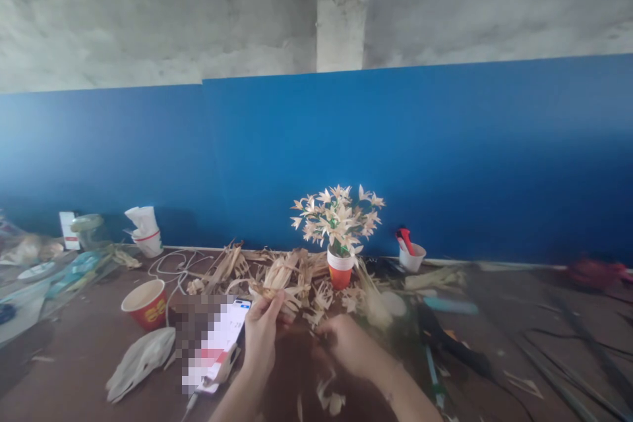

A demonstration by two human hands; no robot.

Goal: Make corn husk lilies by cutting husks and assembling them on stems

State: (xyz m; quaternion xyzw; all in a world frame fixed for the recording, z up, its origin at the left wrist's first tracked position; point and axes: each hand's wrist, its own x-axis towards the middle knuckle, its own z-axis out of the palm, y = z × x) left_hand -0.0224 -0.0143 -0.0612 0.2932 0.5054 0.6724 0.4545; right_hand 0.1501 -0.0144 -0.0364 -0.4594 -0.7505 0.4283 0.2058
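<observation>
My left hand [262, 326] is closed, with thumb and fingers pinching pale dried corn husk [281, 275] at the front of a pile. Just to its right, my right hand [343, 339] has its fingers drawn together near small cut husk pieces [322, 297]; what it holds, if anything, is too blurred to make out. Behind both hands stands a red and white paper cup [340, 275] with a bunch of pale star-shaped flowers [340, 219] on green stems.
Left of my hands lie a phone [222, 346], a plastic bag [141, 362] and a red paper cup [146, 303]. White cups [147, 242] stand farther back. To the right are a white cup with a red-handled tool [411, 256], a dark tool [457, 346] and cables [568, 356]. A blue partition [395, 145] rises behind.
</observation>
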